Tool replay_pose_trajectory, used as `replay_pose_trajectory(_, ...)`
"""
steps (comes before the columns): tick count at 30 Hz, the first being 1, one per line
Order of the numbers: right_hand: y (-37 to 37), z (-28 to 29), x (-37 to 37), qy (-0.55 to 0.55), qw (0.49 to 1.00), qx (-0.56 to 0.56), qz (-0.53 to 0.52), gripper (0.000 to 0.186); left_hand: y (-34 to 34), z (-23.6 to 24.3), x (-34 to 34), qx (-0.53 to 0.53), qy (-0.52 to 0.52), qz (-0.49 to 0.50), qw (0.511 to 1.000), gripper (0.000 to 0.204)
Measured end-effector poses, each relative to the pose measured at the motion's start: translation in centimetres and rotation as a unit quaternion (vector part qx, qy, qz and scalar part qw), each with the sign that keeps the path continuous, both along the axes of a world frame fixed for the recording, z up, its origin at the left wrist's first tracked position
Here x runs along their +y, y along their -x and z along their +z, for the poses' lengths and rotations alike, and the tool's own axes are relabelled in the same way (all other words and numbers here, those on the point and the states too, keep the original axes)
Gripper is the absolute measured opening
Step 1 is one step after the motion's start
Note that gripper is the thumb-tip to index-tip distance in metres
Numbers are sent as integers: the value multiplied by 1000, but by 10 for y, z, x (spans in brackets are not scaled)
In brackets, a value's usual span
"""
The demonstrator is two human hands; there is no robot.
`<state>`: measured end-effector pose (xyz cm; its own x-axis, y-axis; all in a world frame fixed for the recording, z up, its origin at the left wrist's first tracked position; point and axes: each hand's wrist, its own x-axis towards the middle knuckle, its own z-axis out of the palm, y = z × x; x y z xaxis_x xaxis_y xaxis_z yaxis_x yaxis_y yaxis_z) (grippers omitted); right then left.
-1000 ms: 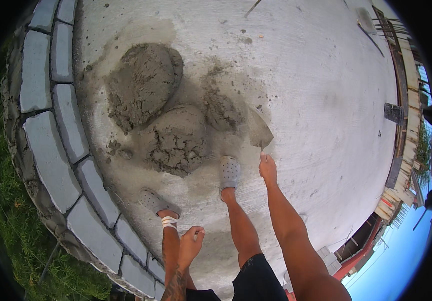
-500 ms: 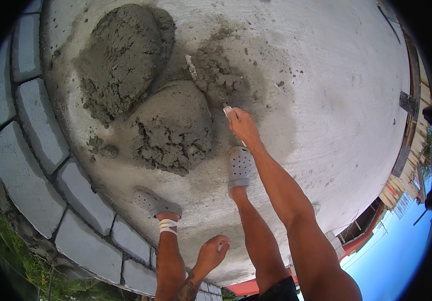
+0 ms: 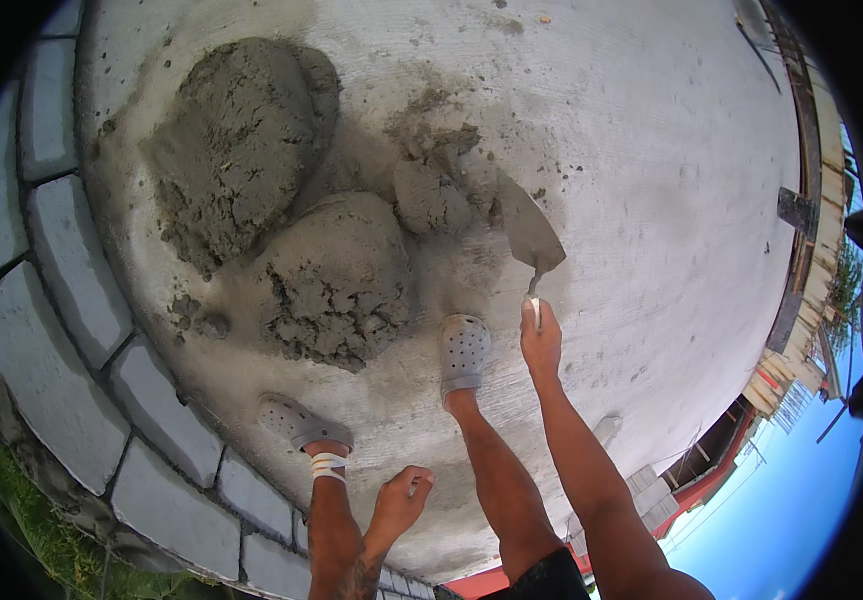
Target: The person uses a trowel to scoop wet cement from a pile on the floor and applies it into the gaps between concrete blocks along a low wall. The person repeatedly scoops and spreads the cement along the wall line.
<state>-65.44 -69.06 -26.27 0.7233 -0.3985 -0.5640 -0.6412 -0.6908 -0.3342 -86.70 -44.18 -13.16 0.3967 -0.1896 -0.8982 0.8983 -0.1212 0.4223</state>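
Observation:
My right hand [image 3: 541, 345] is closed around the pale handle of a pointed trowel [image 3: 531, 228]. The trowel's blade stretches away from me over the concrete, just right of a small lump of wet mortar [image 3: 431, 195]. Nearer and to the left lies a larger cracked mound of mortar [image 3: 336, 280], and beyond it a bigger mortar heap [image 3: 246, 140]. My left hand [image 3: 399, 505] hangs low between my legs, fingers loosely curled, with nothing visible in it.
A low wall of grey blocks [image 3: 71, 270] curves along the left side, with grass [image 3: 51, 530] outside it. My feet in grey clogs [image 3: 465, 352] stand on the concrete floor [image 3: 671, 230]. Wooden boards [image 3: 801, 240] edge the slab at far right. Mortar crumbs [image 3: 196, 317] lie near the wall.
The trowel has come out of the small mortar lump and swung right, baring its blade. That lump is now more compact and rounded. My left hand has barely moved.

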Motion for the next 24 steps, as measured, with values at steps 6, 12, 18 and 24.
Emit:
replay_pose_trajectory(6,-95,-57,-11,-205,969,117,-79,53,-4,-2,3,-14,4,36,999,21)
replay_pose_trajectory(12,-13,-59,80,-81,949,-157,262,44,-11,3,-1,9,21,18,1000,23)
replay_pose_trajectory(18,31,6,-20,-71,955,-112,265,41,-13,-5,21,23,0,40,999,23)
replay_pose_trajectory(24,-33,-30,12,-80,982,162,-56,56,-17,2,15,10,38,64,997,24)
